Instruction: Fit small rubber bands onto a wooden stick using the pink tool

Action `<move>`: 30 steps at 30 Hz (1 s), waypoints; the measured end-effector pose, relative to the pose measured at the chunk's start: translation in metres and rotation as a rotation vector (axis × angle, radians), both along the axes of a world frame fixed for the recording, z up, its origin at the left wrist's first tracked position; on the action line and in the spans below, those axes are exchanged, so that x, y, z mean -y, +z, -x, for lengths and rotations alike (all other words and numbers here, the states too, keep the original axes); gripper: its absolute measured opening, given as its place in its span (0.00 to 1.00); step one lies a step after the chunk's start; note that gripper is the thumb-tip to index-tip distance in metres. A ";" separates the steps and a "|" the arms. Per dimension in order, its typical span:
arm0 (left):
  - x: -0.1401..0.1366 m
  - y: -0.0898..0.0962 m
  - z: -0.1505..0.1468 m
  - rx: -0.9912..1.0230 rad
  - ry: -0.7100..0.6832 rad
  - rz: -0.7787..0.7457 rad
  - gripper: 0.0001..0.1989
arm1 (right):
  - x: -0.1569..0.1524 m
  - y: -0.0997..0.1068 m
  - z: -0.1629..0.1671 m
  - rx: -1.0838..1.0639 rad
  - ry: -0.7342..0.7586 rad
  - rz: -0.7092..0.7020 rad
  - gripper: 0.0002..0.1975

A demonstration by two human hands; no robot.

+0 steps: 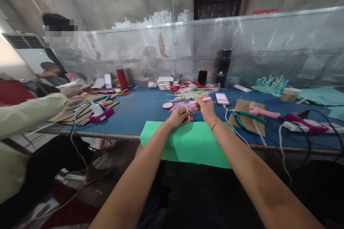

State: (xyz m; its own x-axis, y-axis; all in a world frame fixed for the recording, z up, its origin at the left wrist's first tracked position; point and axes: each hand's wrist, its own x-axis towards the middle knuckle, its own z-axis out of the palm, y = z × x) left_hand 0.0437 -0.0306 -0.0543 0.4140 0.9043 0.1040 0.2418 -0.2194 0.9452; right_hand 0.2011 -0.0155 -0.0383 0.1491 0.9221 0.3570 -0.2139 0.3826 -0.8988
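Observation:
My right hand point(205, 109) is closed round a pink pen-shaped tool point(206, 99), whose tip points left. Just left of it, my left hand point(179, 117) pinches a small pale strip point(187, 110) that stands up from the fingers. Both hands are over the near edge of the blue table, close together. Under and behind them lies a heap of thin pink and purple pieces point(176, 106). Green sheet material point(188, 141) hangs over the table edge beneath my wrists. A small round white lid-like thing with a red rim point(167, 105) is left of the heap.
Right of my hands are a phone point(222, 98), green-handled pliers point(239, 120), a pink glue gun point(264, 110) and a purple power strip point(309, 123). A black bottle point(224, 68) stands behind. At left, a co-worker's sleeve point(32, 114) reaches over the blue table point(129, 114).

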 end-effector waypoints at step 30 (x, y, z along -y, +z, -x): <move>0.002 0.001 -0.001 0.016 0.005 0.008 0.21 | 0.002 0.002 0.001 -0.025 0.015 0.013 0.14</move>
State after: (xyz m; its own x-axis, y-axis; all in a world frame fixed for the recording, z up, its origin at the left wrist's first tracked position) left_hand 0.0442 -0.0324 -0.0532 0.4080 0.9070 0.1039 0.2272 -0.2111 0.9507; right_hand 0.1999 -0.0178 -0.0364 0.1437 0.9288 0.3416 -0.2420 0.3677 -0.8979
